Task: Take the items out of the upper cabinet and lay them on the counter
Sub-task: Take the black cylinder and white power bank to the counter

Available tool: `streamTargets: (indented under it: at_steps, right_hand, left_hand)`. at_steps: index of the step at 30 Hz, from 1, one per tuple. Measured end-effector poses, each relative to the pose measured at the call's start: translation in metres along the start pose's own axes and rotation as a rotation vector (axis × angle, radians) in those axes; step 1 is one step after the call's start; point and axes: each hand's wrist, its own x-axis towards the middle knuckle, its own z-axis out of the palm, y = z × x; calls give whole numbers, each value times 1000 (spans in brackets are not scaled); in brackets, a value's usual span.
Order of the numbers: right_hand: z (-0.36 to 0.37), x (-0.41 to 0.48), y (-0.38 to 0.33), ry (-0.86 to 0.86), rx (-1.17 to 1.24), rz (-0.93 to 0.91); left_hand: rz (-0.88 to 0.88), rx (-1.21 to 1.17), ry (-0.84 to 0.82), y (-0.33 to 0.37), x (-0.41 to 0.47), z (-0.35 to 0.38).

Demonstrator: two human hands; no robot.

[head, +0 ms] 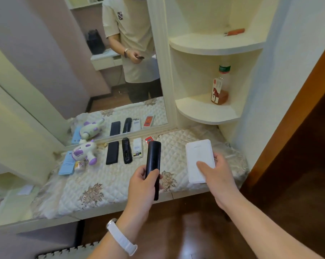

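Above the counter [111,184], left hand [141,184] grips a long black case [154,156], right hand [217,176] a flat white box [199,152].

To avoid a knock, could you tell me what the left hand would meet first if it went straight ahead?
Probably the red packet just beyond the black remote that the left hand holds, then the mirror; depth is unclear.

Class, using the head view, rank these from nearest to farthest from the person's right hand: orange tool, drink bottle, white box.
1. white box, gripped by the right hand at the right end of the counter.
2. drink bottle, on the lower corner shelf.
3. orange tool, on the upper corner shelf, highest of all.
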Motion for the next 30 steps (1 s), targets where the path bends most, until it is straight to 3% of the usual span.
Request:
streamTargets:
  at_steps: [13,30]
  right_hand:
    - [3,95,25,-25,-111,122]
    - [94,273,79,-119,-406,396]
  left_hand:
    - [-141,-18,9,-19,97,45]
    - [-456,-64,-115,-81,313,54]
